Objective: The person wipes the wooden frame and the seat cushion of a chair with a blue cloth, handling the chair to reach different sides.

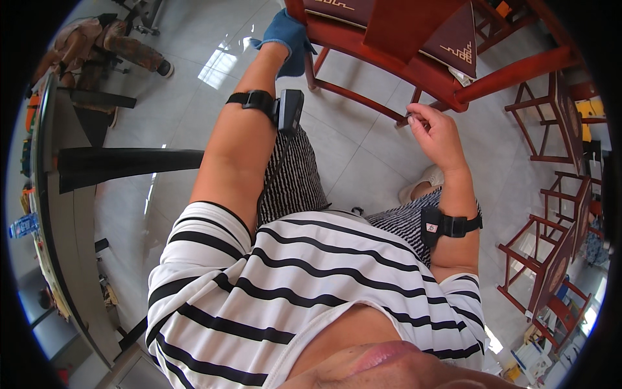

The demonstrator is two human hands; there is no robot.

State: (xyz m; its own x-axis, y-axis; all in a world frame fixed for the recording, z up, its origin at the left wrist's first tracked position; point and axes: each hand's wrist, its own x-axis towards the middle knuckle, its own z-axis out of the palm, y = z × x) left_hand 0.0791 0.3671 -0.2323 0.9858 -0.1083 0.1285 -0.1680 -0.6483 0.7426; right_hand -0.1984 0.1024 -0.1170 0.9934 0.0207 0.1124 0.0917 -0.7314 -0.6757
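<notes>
My left hand [278,48] reaches forward at the upper left, its fingers hidden under a blue cloth [286,34]. The cloth wraps over the hand and lies against the left post of a red-brown wooden chair [335,41]. Part of it hangs down below the wrist. Lower and to the right, my right hand [435,136] hovers beneath the chair's right corner, fingers loosely bent, with nothing visible in it. On the chair's seat is a maroon cushion [454,41] with a gold fret pattern, partly covered by the broad back slat [403,22].
Several wooden stools [534,257] stand along the right. At left runs a long table [73,204] with small items along its far side; a black bar [131,163] juts from it toward my left arm. A seated person [97,44] is at upper left. Grey tiles [359,121] form the floor.
</notes>
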